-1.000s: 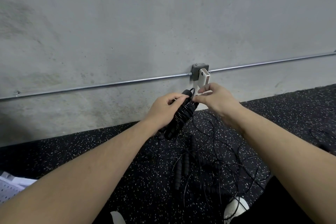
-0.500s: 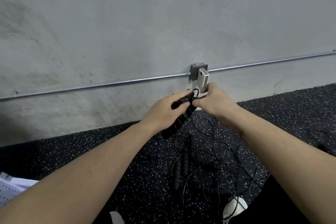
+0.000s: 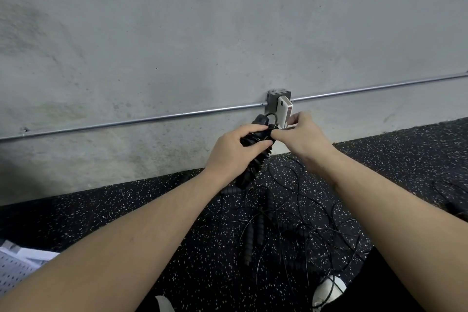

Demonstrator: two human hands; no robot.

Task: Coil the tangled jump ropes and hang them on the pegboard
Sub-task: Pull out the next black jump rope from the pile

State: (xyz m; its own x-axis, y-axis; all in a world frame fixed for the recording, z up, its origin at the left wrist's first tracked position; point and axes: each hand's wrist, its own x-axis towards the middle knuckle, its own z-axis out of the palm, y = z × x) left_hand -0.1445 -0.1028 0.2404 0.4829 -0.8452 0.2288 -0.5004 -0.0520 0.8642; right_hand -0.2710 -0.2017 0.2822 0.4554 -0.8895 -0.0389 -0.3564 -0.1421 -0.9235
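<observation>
Near the wall, above the floor [image 3: 126,215], ribbed handles [image 3: 255,159] are being clamped by the left hand [image 3: 234,151] while cord [image 3: 272,119] is being pinched by the right hand [image 3: 301,134]; loops could be snagged by the floor tangle [image 3: 291,230].

No legible text, label, brand, number or sign anywhere.

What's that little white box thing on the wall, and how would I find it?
Follow the thin metal pipe that runs across the grey concrete wall until it meets a small metal junction box. The little white box sits on the front of that, just above the right hand. It is the only white thing on the wall; everything around it is grey.
</observation>
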